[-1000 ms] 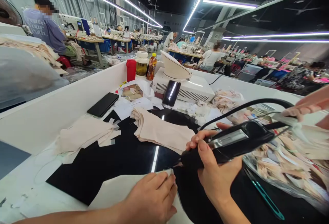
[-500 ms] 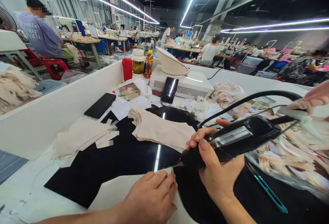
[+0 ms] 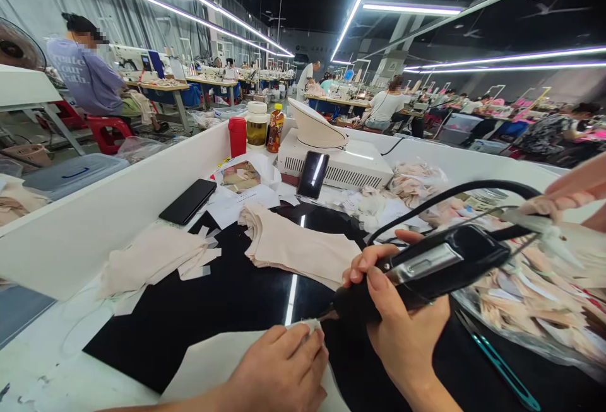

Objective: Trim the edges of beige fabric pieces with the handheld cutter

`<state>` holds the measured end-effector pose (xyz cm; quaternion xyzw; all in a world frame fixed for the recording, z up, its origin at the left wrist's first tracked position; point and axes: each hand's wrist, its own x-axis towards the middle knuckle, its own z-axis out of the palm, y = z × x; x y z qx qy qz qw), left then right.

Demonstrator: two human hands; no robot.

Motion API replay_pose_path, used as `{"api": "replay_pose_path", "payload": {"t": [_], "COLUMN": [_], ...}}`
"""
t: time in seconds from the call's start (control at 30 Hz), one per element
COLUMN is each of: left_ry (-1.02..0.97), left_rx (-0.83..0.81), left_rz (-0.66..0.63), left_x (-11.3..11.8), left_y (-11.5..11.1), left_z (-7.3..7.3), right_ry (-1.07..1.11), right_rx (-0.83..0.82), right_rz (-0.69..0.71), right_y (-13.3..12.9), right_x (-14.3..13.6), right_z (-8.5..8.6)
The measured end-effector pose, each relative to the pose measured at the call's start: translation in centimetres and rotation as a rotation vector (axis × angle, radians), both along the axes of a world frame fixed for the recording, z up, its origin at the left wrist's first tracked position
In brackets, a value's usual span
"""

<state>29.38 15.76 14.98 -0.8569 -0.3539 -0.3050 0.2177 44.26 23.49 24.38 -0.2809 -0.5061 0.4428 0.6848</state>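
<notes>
My right hand [image 3: 407, 317] is wrapped round a black handheld tool [image 3: 426, 267] with a silver plate and a cable. Its narrow tip points left, close beside the fingertips of my left hand [image 3: 284, 361]. Those fingertips press together on the upper corner of a pale fabric piece [image 3: 208, 361], which lies on the black glossy board [image 3: 227, 305]. Behind them a stack of pale pink cut pieces [image 3: 293, 238] rests on the board. Another pale stack [image 3: 151, 257] lies to the left.
Green-handled tweezers [image 3: 504, 361] lie at the right, beside bagged fabric pieces [image 3: 544, 298]. Another person's hand [image 3: 577, 191] is near the cable. A white machine [image 3: 331, 159], phones [image 3: 188, 202], and a red cup [image 3: 237, 136] stand behind. Low white walls edge the table.
The view has tilted up slightly. The tool stays in my right hand, and my left hand stays on the fabric corner. The other person's hand at the right has shifted slightly.
</notes>
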Motion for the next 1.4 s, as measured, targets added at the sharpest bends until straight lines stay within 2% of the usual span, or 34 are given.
{"api": "replay_pose_path", "payload": {"t": [0.3,0.43,0.8,1.0,1.27,1.4], "left_ry": [0.019,0.049,-0.012,-0.007,-0.020,-0.045], "left_rx": [-0.027,-0.041,-0.055,-0.084,-0.056,-0.050], "left_rz": [0.007,0.008,-0.004,-0.016,-0.012,-0.019], "left_x": [0.0,-0.1,-0.1,-0.1,-0.2,0.0], "left_y": [0.0,-0.1,-0.2,-0.2,-0.1,0.1], "left_z": [-0.4,-0.5,0.5,-0.1,-0.1,-0.4], "right_ry": [-0.047,-0.059,-0.068,-0.066,-0.021,-0.059], "right_rx": [0.050,0.024,0.041,0.032,-0.002,-0.001], "right_rz": [-0.009,-0.027,-0.047,-0.052,-0.077,-0.066], "right_y": [0.2,0.2,0.0,0.2,-0.1,-0.3], "right_x": [0.3,0.5,0.4,0.4,0.2,0.6], "right_z": [-0.6,-0.7,-0.4,-0.5,0.4,-0.1]}}
